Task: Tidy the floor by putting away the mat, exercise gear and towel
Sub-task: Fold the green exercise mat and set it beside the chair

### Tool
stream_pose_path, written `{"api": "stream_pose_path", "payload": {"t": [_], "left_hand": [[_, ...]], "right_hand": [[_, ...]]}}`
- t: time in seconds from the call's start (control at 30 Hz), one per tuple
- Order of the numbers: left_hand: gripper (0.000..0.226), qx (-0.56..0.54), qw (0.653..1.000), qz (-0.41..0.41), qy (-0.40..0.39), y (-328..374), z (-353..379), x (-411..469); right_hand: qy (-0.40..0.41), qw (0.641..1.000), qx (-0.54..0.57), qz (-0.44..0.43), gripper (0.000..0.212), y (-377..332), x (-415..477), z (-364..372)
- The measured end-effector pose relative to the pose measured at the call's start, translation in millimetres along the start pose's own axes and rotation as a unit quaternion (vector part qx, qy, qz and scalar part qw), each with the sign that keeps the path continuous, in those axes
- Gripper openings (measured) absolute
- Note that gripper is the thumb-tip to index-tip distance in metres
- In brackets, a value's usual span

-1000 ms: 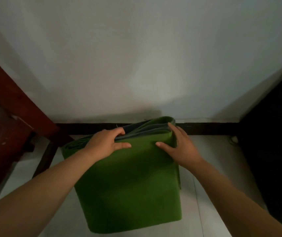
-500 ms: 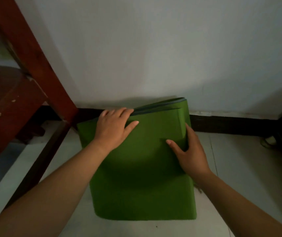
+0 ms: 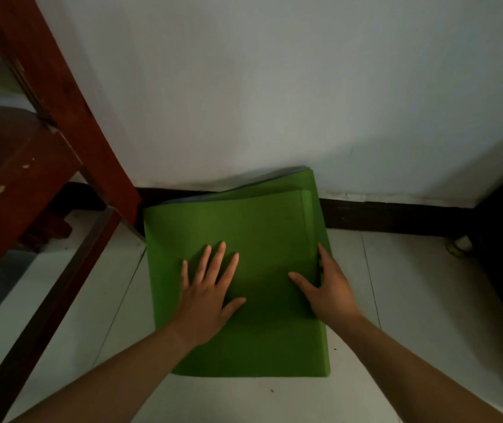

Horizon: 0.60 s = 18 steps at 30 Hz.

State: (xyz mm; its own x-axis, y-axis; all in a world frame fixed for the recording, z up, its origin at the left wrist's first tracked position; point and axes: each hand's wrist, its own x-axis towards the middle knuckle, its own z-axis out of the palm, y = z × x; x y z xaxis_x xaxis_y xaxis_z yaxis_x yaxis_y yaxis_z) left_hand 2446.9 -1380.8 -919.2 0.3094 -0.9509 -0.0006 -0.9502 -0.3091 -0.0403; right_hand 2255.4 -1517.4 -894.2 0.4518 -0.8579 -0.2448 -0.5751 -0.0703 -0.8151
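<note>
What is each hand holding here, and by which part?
The right hand grips the folded green mat by its right edge, thumb on the front face. The left hand only presses flat on it.

The mat [image 3: 262,227] now sits lower, its top edge leaning on the wall [image 3: 274,102] at frame centre. The left hand [image 3: 210,297] has left the top edge and lies flat on the mat's middle, fingers spread. The right hand [image 3: 329,294] has slid down to the right edge, thumb on the face.
</note>
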Motion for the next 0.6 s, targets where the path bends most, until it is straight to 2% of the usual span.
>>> {"api": "stream_pose_path", "payload": {"t": [0.4,0.6], "left_hand": [[0.072,-0.032,0.999,0.000,-0.011,8.4,3.8,29.0],[0.077,-0.039,0.999,0.010,-0.033,8.7,18.4,49.0]], "right_hand": [[0.022,0.998,0.059,0.006,0.078,2.8,20.5,-4.9],[0.040,0.999,-0.003,-0.005,0.080,12.6,37.6,-1.2]]}}
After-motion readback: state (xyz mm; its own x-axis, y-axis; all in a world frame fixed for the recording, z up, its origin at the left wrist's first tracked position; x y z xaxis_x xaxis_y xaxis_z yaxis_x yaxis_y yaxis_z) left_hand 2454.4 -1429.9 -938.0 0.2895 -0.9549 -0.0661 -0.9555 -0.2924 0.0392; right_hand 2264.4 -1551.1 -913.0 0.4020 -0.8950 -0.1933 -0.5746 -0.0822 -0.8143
